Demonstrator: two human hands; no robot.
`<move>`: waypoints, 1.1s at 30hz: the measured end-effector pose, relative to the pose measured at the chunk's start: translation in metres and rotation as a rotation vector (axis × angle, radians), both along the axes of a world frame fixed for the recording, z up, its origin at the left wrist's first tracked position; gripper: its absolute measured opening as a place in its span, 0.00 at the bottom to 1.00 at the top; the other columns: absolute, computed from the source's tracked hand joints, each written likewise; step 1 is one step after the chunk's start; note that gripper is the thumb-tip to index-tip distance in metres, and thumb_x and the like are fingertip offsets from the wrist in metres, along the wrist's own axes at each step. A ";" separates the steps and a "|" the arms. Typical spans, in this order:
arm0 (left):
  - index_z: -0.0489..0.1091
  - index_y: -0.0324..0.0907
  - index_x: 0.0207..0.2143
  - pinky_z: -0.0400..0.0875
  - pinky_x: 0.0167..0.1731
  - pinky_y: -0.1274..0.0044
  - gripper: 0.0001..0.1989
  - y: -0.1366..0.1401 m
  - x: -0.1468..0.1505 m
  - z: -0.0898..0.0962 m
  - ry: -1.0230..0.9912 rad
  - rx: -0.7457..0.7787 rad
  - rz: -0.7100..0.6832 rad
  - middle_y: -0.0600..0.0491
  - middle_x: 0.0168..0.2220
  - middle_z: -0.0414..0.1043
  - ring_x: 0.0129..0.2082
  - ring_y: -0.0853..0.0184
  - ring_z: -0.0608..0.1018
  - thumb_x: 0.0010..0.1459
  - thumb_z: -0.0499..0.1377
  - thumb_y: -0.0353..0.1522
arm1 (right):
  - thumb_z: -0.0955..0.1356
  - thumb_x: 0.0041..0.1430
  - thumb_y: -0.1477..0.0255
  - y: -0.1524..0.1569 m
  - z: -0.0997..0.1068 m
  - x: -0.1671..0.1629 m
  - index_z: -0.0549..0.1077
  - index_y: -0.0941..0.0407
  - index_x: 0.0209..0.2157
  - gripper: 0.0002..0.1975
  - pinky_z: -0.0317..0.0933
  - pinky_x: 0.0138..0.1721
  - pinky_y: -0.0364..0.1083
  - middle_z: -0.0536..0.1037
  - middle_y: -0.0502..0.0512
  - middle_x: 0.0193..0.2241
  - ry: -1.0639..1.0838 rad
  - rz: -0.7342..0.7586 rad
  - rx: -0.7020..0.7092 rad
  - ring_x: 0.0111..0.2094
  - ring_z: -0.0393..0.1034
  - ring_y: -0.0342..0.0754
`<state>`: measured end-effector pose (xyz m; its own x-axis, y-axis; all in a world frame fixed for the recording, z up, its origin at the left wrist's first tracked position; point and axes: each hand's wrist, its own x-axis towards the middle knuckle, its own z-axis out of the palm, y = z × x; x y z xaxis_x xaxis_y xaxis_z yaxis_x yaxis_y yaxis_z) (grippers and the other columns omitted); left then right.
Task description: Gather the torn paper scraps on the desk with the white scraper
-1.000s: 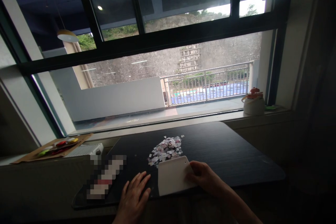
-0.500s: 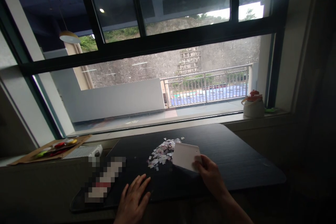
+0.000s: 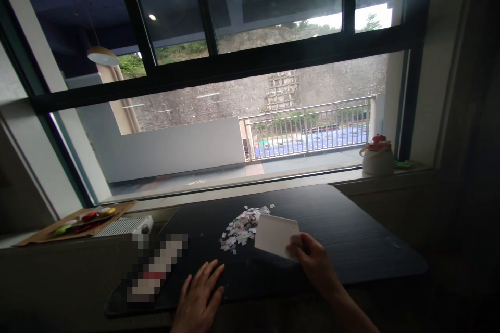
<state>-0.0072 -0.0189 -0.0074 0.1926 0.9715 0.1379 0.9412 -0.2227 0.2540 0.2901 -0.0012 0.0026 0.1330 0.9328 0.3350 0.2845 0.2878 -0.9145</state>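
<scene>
My right hand [image 3: 314,257] grips a white flat scraper [image 3: 275,235] by its right end, thumb on the face towards me. It has a small hole near one corner. The scraper is tilted above the black table [image 3: 351,234], and its left end covers part of a loose pile of small paper scraps [image 3: 238,229]. Whether its lower edge touches the tabletop I cannot tell. My left hand [image 3: 201,291] rests palm down at the table's near edge, fingers spread and holding nothing, just short of the pile.
A blurred-out long item [image 3: 156,268] lies at the table's left end. Beyond the table is a windowsill with a white jug with a red top [image 3: 377,156]. On the left, brown cardboard [image 3: 121,209] carries colourful items beside a white radiator [image 3: 125,225].
The scraper has shifted slightly left and down towards me, with its face turned a little more to view. My left hand and the paper scraps look the same.
</scene>
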 end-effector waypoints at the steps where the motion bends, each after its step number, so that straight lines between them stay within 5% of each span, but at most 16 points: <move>1: 0.59 0.54 0.57 0.48 0.58 0.54 0.22 0.000 0.000 0.000 0.003 0.001 0.000 0.54 0.61 0.57 0.62 0.59 0.57 0.59 0.46 0.38 | 0.64 0.52 0.68 0.001 -0.001 0.000 0.70 0.57 0.29 0.07 0.61 0.29 0.44 0.74 0.52 0.25 0.004 -0.024 0.003 0.29 0.69 0.49; 11: 0.57 0.52 0.58 0.47 0.59 0.56 0.23 -0.003 0.007 0.010 0.088 -0.066 0.049 0.54 0.62 0.53 0.63 0.60 0.55 0.60 0.45 0.36 | 0.65 0.49 0.72 -0.007 0.010 -0.003 0.69 0.58 0.25 0.04 0.62 0.29 0.43 0.74 0.51 0.25 -0.008 0.225 -0.069 0.29 0.70 0.47; 17: 0.57 0.54 0.58 0.46 0.59 0.57 0.22 -0.004 0.007 0.007 0.068 -0.042 0.036 0.57 0.62 0.53 0.63 0.62 0.54 0.61 0.44 0.37 | 0.64 0.51 0.68 -0.014 0.000 0.007 0.69 0.57 0.27 0.07 0.60 0.28 0.44 0.74 0.51 0.24 -0.020 0.018 -0.062 0.28 0.69 0.48; 26: 0.56 0.51 0.58 0.46 0.59 0.57 0.24 -0.008 0.014 0.017 0.091 -0.095 0.058 0.55 0.63 0.52 0.63 0.61 0.53 0.60 0.44 0.35 | 0.65 0.49 0.70 -0.032 -0.001 -0.011 0.69 0.57 0.26 0.04 0.59 0.26 0.40 0.74 0.49 0.24 0.003 0.185 -0.119 0.27 0.68 0.45; 33: 0.55 0.51 0.59 0.44 0.60 0.58 0.23 -0.008 0.013 0.017 0.112 -0.098 0.062 0.56 0.63 0.50 0.63 0.63 0.52 0.61 0.43 0.37 | 0.65 0.49 0.71 -0.013 0.007 -0.019 0.70 0.57 0.26 0.04 0.60 0.28 0.42 0.74 0.50 0.24 0.022 0.192 -0.077 0.28 0.69 0.46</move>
<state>0.0060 -0.0271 0.0094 0.1403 0.9898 0.0229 0.9762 -0.1421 0.1639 0.2714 -0.0143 0.0094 -0.0433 0.9644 0.2608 0.2110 0.2640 -0.9412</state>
